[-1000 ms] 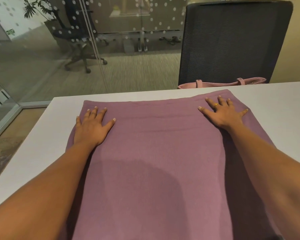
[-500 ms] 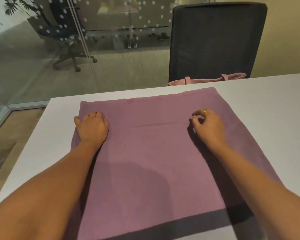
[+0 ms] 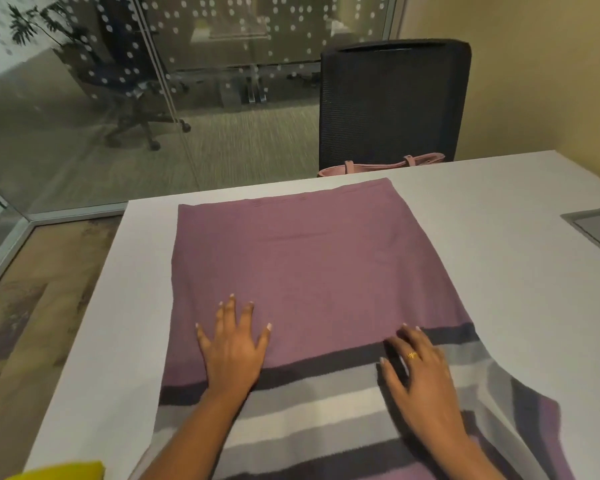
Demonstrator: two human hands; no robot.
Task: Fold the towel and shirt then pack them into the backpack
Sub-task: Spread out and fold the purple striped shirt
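Note:
A mauve towel (image 3: 309,265) with dark grey, light grey and white stripes at its near end lies spread flat on the white table (image 3: 520,202). My left hand (image 3: 234,344) rests flat on it, fingers spread, just above the dark stripe. My right hand (image 3: 418,368) lies on the striped band, fingers loosely bent and touching the cloth. The towel's near right part hangs over the table edge. A pink bag (image 3: 381,164) shows behind the far table edge on the chair. A yellow cloth (image 3: 63,471) peeks in at the bottom left corner.
A black mesh office chair (image 3: 394,102) stands behind the table. A grey cable hatch (image 3: 594,226) is set in the table at the right. A glass wall with white dots lies to the left and beyond.
Both hands have slid back toward me along the towel, from its far part to the striped near end. The view has pulled back, showing the stripes and the hatch.

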